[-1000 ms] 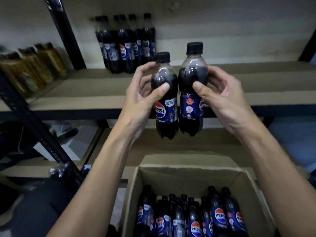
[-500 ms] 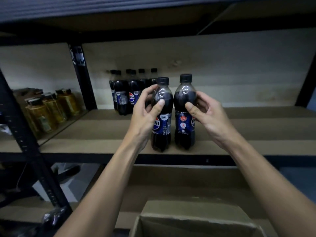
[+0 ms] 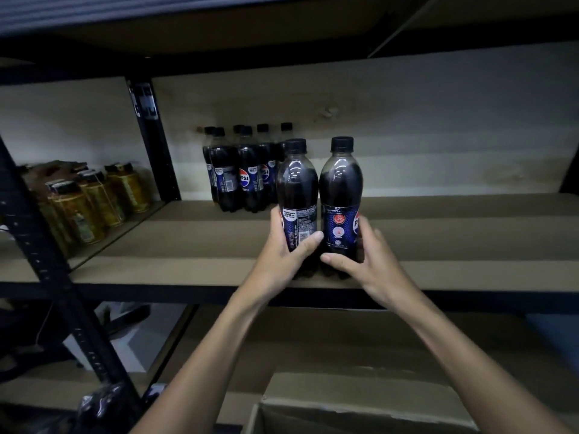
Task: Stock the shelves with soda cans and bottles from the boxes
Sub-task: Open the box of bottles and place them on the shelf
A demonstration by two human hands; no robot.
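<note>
On the shelf (image 3: 188,264), near edge, left hand (image 3: 282,250) clasps left bottle (image 3: 296,189), right hand (image 3: 368,264) clasps right bottle (image 3: 341,189), fingers curled round labels. Judged full, weighty, slick; label band grips best.

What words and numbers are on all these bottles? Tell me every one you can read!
"PSI": on a back-row bottle, the visible end of its logo.
"100": on the left-held bottle; the small print around it is too blurred to read.
"P": at the label's edge on the right-held bottle; the rest is hidden.
Golden bottles: labels too blurred to read.
</note>
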